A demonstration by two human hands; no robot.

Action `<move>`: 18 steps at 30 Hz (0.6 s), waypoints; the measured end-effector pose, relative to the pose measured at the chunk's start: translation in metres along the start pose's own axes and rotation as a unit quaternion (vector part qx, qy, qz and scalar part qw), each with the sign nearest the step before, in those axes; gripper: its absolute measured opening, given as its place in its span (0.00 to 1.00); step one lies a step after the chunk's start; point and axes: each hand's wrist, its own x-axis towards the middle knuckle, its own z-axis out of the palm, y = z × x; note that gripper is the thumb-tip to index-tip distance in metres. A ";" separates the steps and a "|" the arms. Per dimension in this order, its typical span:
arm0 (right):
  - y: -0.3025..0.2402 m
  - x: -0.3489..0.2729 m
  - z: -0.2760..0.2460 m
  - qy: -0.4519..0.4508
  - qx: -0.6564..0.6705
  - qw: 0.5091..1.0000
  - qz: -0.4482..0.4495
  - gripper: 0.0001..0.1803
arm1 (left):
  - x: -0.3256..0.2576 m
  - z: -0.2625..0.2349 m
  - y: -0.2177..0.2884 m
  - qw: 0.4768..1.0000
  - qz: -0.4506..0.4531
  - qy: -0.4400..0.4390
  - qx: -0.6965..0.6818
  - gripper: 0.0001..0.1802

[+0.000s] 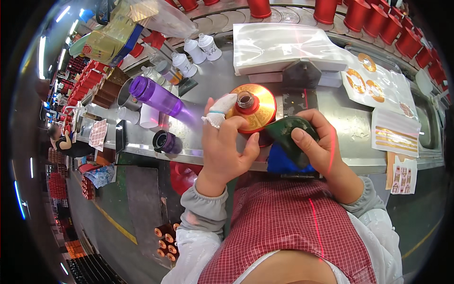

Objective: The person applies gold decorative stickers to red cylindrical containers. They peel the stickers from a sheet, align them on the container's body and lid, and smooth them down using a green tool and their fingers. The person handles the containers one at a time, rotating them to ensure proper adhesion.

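I see a round gold and red bottle [253, 110] with a small open neck, lying on the metal workbench [340, 123]. My left hand [226, 144] curls around its left side, one fingertip wrapped in white tape. My right hand [318, 142] grips a dark green pad [287, 134] just right of the bottle. Left of the bottle lies a purple water bottle [156, 96], its contents unclear; behind it stand white capped bottles [196, 52].

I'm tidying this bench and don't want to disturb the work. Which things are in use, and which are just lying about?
In use:
left hand, fingertip bandaged
red and gold round container
right hand
dark green pad

Lying about:
purple water bottle
white squeeze bottles
gold sticker sheets
red cups
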 end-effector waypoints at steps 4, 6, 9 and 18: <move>0.002 0.001 -0.004 0.008 -0.002 1.000 -0.011 0.14 | 0.009 -0.008 0.008 0.996 0.040 -0.032 0.073 0.13; 0.002 0.000 -0.005 0.002 -0.003 1.000 -0.005 0.13 | 0.014 -0.010 0.012 0.992 0.052 -0.045 0.106 0.14; 0.001 -0.001 -0.006 -0.017 0.007 1.000 0.011 0.13 | 0.021 -0.012 0.016 0.986 0.057 -0.072 0.142 0.14; -0.002 -0.003 -0.004 -0.033 0.000 0.999 -0.001 0.13 | 0.029 -0.019 0.021 0.983 0.051 -0.106 0.141 0.13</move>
